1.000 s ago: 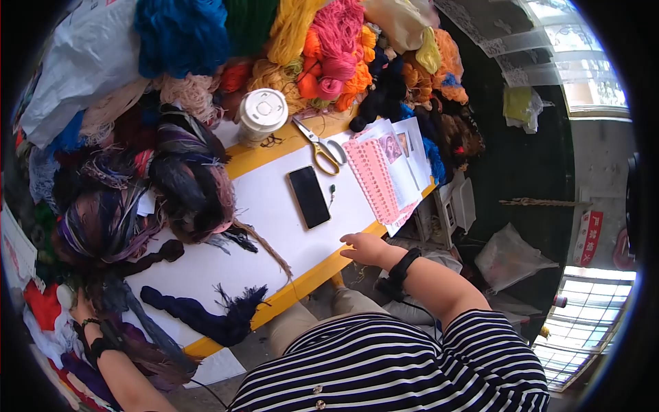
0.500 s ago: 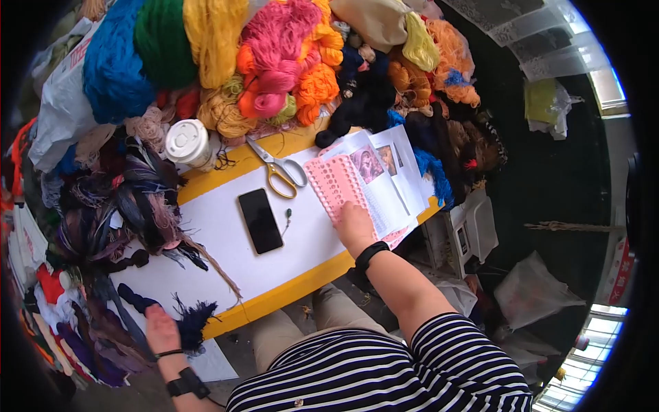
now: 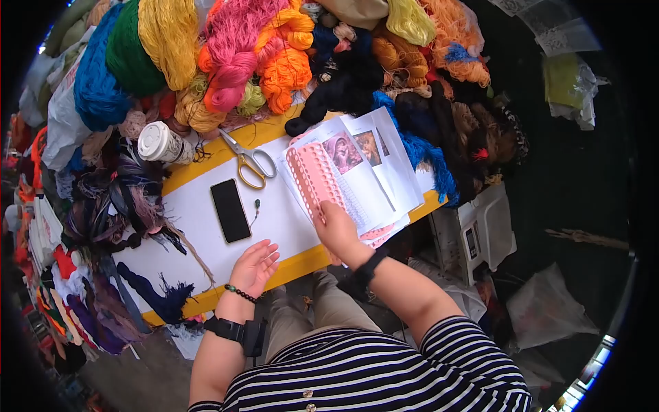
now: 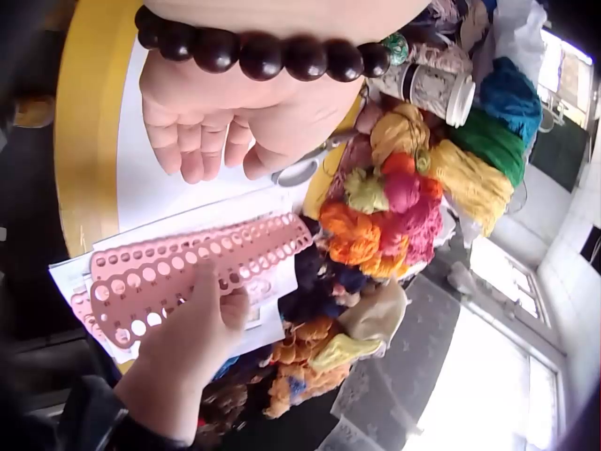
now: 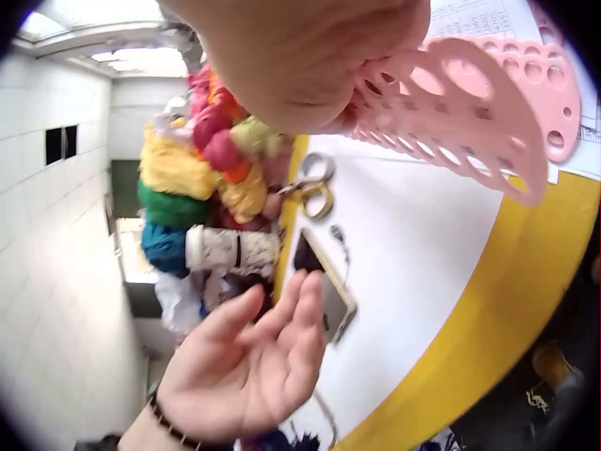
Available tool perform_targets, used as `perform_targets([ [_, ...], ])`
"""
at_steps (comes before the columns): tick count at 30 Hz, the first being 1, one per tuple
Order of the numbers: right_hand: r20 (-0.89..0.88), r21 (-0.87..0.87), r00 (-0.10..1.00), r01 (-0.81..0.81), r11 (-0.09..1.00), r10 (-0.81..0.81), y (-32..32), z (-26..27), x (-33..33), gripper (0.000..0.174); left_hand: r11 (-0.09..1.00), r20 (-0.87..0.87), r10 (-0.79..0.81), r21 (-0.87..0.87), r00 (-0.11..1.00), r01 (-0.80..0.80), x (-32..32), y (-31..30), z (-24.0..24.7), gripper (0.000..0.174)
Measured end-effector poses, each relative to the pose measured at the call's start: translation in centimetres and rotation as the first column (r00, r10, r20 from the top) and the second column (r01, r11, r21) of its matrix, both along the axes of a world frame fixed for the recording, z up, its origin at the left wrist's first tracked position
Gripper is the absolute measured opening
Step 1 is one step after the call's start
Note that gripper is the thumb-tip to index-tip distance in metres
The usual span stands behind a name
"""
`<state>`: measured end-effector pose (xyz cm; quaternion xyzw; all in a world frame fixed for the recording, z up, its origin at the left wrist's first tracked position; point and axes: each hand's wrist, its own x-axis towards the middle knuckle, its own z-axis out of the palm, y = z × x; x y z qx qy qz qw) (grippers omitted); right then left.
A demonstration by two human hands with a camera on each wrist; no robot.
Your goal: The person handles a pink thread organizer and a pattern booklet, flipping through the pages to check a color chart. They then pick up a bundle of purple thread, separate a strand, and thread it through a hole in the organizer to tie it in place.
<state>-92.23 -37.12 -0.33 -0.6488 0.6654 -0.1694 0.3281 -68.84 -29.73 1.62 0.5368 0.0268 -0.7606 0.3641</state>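
The right hand (image 3: pixel 339 232) pinches a pink perforated card (image 3: pixel 310 180) by its edge, lifted over papers with printed pictures (image 3: pixel 357 182). In the right wrist view the card (image 5: pixel 451 117) tilts up from that hand (image 5: pixel 310 56), and more pink card lies behind it. The left hand (image 3: pixel 252 269) hovers palm up near the table's front edge, fingers relaxed and holding nothing; in the left wrist view this hand (image 4: pixel 239 117) is beside the card (image 4: pixel 197 268), not touching it.
A phone (image 3: pixel 230 211), scissors (image 3: pixel 250 162) and a small green-beaded item (image 3: pixel 257 206) lie on the white tabletop (image 3: pixel 185 213). A lidded cup (image 3: pixel 165 143) and colourful yarn heaps (image 3: pixel 237 51) line the back. Dark yarn (image 3: pixel 158 292) lies at the left.
The left hand has come from the yarn at the left to the table's front middle. The right hand has reached the pink card and taken hold of it. The head view has shifted.
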Motion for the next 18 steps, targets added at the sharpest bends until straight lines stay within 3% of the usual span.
perform_targets([
  [3,0.175,-0.093,0.976,-0.113,0.989,0.128,3.4,3.8,-0.1,0.036,0.995,0.054,-0.023,-0.096,0.998,0.029,-3.3,-0.6,1.2,0.043],
  [4,0.164,-0.095,0.967,-0.182,0.979,0.195,4.3,4.4,-0.3,0.04,0.994,0.11,0.02,-0.111,0.994,-0.007,-4.6,-0.6,1.9,0.043],
  [7,0.15,-0.11,0.893,-0.411,0.905,0.424,6.6,5.1,1.3,0.05,0.973,0.003,0.063,-0.222,0.998,-0.061,-5.7,0.9,-0.5,0.04],
  [9,0.088,-0.123,0.833,-0.534,0.836,0.546,7.6,5.1,1.7,0.054,0.983,0.019,0.094,-0.162,0.995,-0.09,-5.8,1.6,-0.6,0.037],
  [10,0.192,-0.093,0.81,-0.547,0.832,0.554,8.1,4.6,2.0,0.062,0.99,0.084,0.107,-0.104,0.991,-0.098,-5.4,2.0,-0.2,0.033],
  [13,0.214,-0.174,0.762,-0.585,0.792,0.611,7.8,4.7,2.2,0.065,0.977,0.055,0.172,-0.141,0.984,-0.163,-3.1,3.0,-0.1,0.031],
  [15,0.254,0.012,0.856,-0.468,0.884,0.45,8.1,3.8,2.5,0.067,0.973,-0.035,0.199,-0.111,0.979,-0.201,-1.3,3.7,0.5,0.032],
  [16,0.371,0.154,0.863,-0.421,0.894,0.343,8.1,3.4,2.9,0.065,0.967,-0.072,0.21,-0.134,0.975,-0.218,-0.7,4.3,0.4,0.033],
  [18,0.588,0.428,0.807,-0.377,0.821,0.064,8.3,2.7,4.1,0.057,0.952,-0.12,0.232,-0.176,0.965,-0.25,0.2,4.7,1.2,0.034],
])
